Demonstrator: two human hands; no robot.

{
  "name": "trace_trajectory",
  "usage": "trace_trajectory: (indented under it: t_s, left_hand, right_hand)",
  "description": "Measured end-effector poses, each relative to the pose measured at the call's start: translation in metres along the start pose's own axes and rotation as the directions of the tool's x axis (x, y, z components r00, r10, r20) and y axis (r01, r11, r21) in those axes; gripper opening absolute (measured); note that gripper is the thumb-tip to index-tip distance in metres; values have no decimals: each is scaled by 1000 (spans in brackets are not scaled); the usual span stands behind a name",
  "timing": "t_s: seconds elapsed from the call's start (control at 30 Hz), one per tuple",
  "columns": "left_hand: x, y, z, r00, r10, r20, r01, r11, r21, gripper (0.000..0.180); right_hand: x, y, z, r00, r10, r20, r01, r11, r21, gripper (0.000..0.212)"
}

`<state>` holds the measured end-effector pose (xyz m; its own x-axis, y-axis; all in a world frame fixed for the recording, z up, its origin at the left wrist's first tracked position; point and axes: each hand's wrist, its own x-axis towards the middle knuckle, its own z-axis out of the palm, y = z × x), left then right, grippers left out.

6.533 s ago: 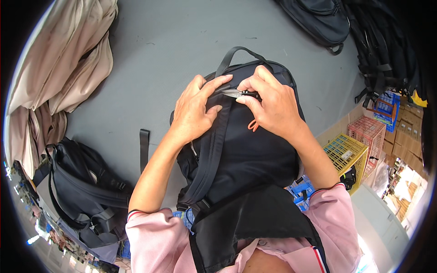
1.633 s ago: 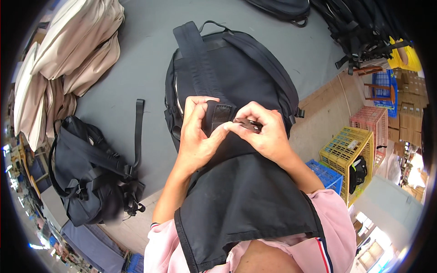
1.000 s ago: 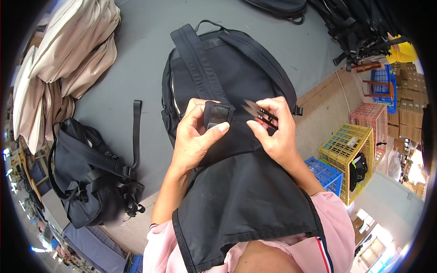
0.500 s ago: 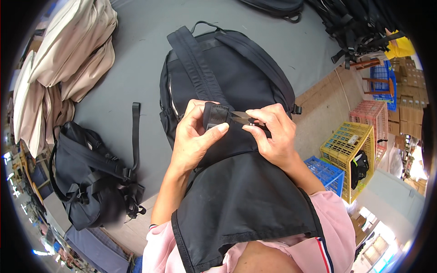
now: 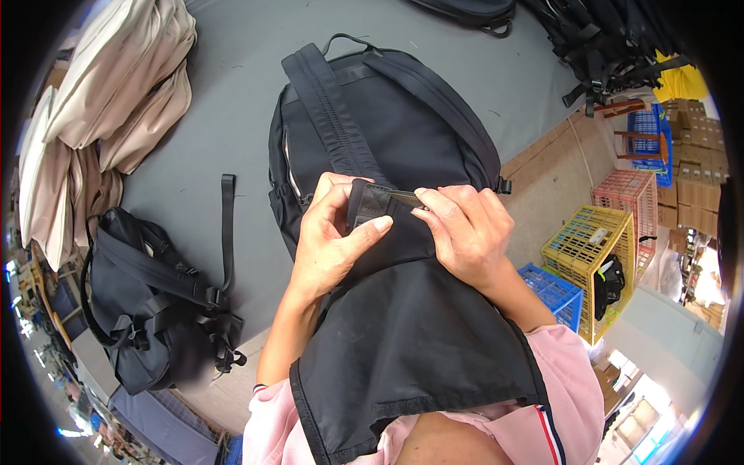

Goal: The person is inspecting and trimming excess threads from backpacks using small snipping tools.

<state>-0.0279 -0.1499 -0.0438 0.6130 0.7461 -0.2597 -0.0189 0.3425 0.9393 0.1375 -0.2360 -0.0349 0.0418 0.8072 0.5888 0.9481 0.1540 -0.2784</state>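
Observation:
A black backpack (image 5: 411,132) lies on the grey table in front of me, its carry handle at the far end. My left hand (image 5: 329,232) grips the near end of its left shoulder strap (image 5: 333,116), thumb on top and fingers wrapped round behind. Between the thumb and fingers of my right hand (image 5: 469,229) are metal thread snips (image 5: 407,199). Their blade points left and its tip touches or nearly touches the edge of the strap end. The snips' grip is mostly hidden by my fingers.
Another black backpack (image 5: 147,310) hangs at the table's left edge, below a pile of beige fabric bags (image 5: 124,77). Black straps (image 5: 604,54) heap up at the far right. Yellow (image 5: 585,248), blue (image 5: 554,291) and pink crates (image 5: 628,194) stand on the floor to the right.
My right hand has rolled over, so the snips show edge-on with the blades closer together. The strap end has tilted slightly in my left hand.

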Motion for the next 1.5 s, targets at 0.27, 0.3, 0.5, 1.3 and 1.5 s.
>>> trace_trajectory:
  t_s: [0.27, 0.3, 0.5, 1.3, 1.5]
  left_hand:
    - [2, -3, -2, 997, 65, 28, -67, 995, 70, 30]
    - [2, -3, -2, 997, 72, 28, -74, 994, 79, 31]
    - [2, -2, 1, 998, 57, 26, -58, 997, 59, 32]
    - [-39, -17, 0, 969, -182, 168, 202, 974, -105, 42]
    - [-33, 0, 7, 880, 452, 149, -429, 617, 660, 31]
  right_hand:
    - [-7, -1, 1, 975, 222, 32, -224, 958, 179, 28]
    - [-8, -1, 1, 966, 258, -10, -249, 944, 217, 27]
    - [-1, -4, -2, 965, 241, 100, -255, 952, 167, 26]
    - [28, -10, 62, 495, 403, 770, -660, -402, 635, 24]
    - [44, -21, 52, 720, 432, 542, -601, -1, 799, 26]
